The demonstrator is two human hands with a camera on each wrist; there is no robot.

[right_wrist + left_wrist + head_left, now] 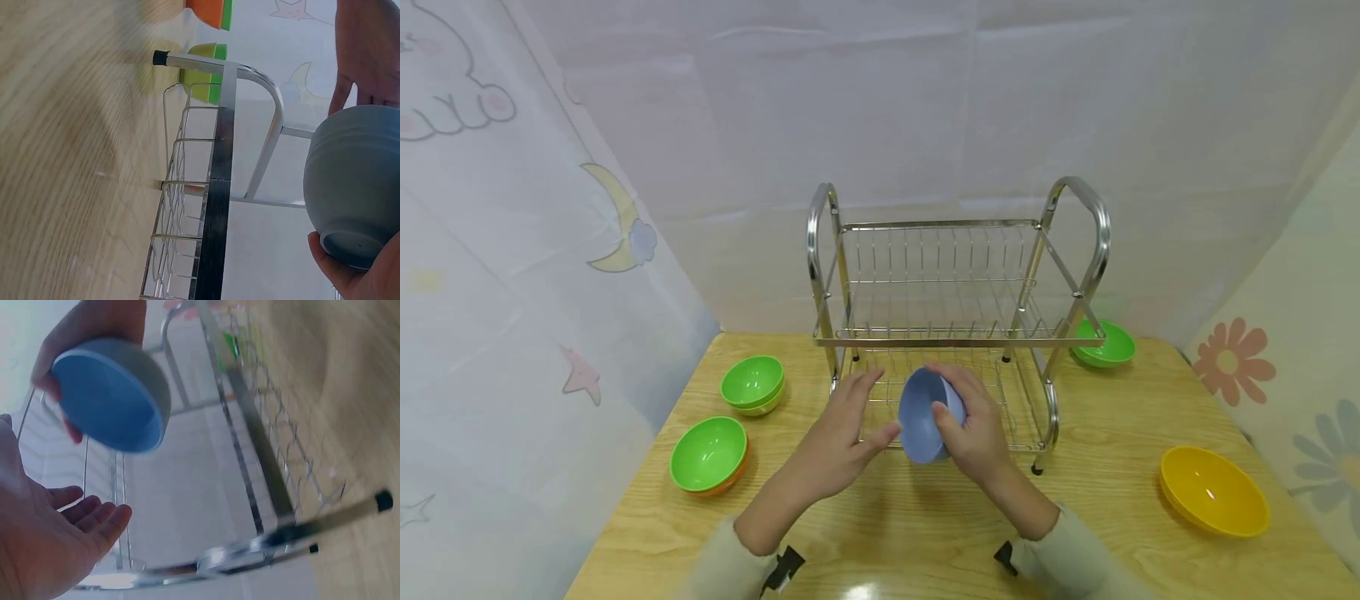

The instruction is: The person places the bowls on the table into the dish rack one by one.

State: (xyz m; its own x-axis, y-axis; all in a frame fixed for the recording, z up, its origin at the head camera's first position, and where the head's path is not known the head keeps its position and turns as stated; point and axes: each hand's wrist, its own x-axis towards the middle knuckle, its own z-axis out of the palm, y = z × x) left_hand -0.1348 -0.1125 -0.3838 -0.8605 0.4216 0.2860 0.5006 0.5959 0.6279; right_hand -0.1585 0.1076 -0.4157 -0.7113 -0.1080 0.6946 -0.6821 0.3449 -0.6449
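Observation:
A blue bowl (922, 417), tilted on its side with its mouth toward the left, is held up in front of the dish rack's lower tier. My right hand (973, 425) grips it, thumb at the rim and fingers round the outside. Just left of the bowl is my left hand (842, 442), fingers extended and apart from it. In the left wrist view a gap shows between the left hand (69, 531) and the bowl (109, 397). The right wrist view shows the bowl's ridged outside (356, 175) and its foot.
A two-tier metal dish rack (940, 342) stands on the wooden table (865, 533). At left are stacked green-topped bowls (752, 382) and another green-and-orange stack (707, 454). Green bowls (1105, 346) lie behind the rack at right; a yellow bowl (1213, 492) sits at far right.

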